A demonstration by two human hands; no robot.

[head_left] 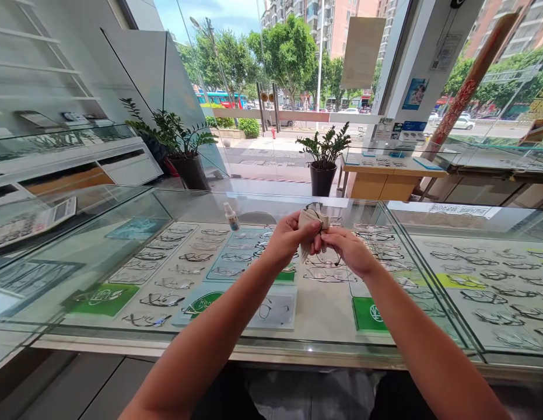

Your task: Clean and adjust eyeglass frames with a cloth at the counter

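Above the glass display case, my left hand (290, 236) is closed on a beige cloth (307, 219), which is folded around part of a pair of dark-framed glasses (314, 206). My right hand (344, 247) meets it from the right, its fingers pinched on the glasses just beside the cloth. A thin temple of the glasses hangs below my right fingers. Most of the lenses are hidden by the cloth and fingers.
A small white spray bottle (231, 217) stands on the glass case (323, 345) left of my hands. Rows of glasses lie under the glass. Two potted plants (322, 175) stand beyond the case, near a wooden table (385, 180) at the right.
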